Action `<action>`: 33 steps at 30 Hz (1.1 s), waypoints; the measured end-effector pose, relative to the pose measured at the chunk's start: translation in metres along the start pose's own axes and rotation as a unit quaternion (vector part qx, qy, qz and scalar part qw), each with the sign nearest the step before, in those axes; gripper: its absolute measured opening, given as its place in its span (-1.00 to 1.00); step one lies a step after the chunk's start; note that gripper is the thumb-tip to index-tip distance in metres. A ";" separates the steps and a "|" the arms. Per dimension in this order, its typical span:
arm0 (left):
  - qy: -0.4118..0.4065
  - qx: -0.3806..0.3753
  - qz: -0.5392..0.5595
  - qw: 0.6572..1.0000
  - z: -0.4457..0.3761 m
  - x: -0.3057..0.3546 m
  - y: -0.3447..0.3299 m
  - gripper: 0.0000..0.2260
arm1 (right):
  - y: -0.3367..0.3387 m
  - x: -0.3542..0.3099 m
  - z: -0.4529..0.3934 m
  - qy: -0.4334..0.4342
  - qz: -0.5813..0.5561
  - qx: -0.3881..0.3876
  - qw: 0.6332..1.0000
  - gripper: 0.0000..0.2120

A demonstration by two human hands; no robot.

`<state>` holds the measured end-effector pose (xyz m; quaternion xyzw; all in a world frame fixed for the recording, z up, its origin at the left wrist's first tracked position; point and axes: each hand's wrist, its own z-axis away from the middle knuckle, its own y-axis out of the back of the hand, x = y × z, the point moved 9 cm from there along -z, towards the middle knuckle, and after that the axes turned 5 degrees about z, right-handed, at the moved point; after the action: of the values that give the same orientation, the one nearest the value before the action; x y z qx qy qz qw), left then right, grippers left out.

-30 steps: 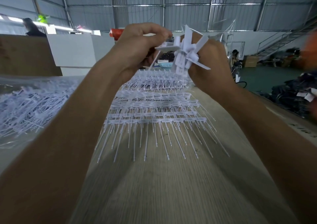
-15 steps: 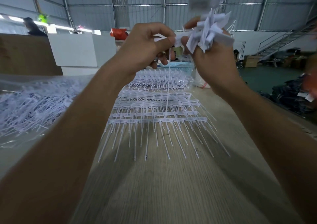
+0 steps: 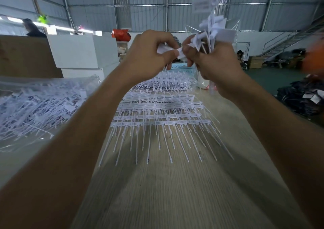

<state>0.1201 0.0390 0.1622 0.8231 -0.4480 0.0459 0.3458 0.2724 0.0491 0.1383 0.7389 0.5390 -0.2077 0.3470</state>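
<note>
Tag bundle: white plastic flags with thin tails, raised in the air over the far end of the worktop, well above the wood. Gripped by right hand, fingers curled round the tails. Flags fanning out above the knuckles, tails poking out below the fist. One flag at the very top blurred, print unreadable.

Single tag: pinched between thumb and forefinger of left hand, other fingers curled under. Meets the right fingertips just beside the bundle. Hands touching or nearly so, hard to tell which.

Below the hands, on the middle and far part of the worktop: laid-out tags in several cross rows. Flags side by side, tails pointing toward the near edge, slightly fanned. Wood grain of the near part showing between the forearms.

Along the left edge: clear bag stuffed with loose tags, heaped in no order.

Past the far edge: pale blue crate, partly hidden behind the hands. White boxes stacked at far left, red bag behind them. Person behind a brown partition at far left.

Off the right edge: dark garments piled low, white labels on some. Metal staircase against the back wall.
</note>
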 end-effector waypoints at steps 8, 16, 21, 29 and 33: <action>0.038 -0.003 0.164 0.986 0.004 0.000 0.005 -0.97 | -0.002 0.002 0.000 0.009 -0.002 -0.032 0.999 -0.90; 0.040 0.018 0.183 0.982 0.004 0.000 0.004 -0.94 | -0.013 0.008 0.002 0.012 0.050 -0.047 0.998 -0.85; 0.037 0.003 0.175 0.984 0.001 0.001 0.001 -0.92 | -0.012 0.013 -0.001 -0.013 0.053 -0.033 0.998 -0.70; 0.044 -0.045 0.138 0.988 0.000 -0.004 -0.019 -0.94 | -0.016 0.020 0.002 -0.046 0.108 -0.056 0.991 -0.65; 0.034 -0.016 0.152 0.988 -0.001 -0.004 -0.011 -0.93 | -0.026 0.015 0.004 -0.038 0.104 -0.090 0.990 -0.74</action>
<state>0.1260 0.0465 0.1557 0.7376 -0.5567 0.1189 0.3632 0.2527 0.0606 0.1178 0.7481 0.4624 -0.1491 0.4521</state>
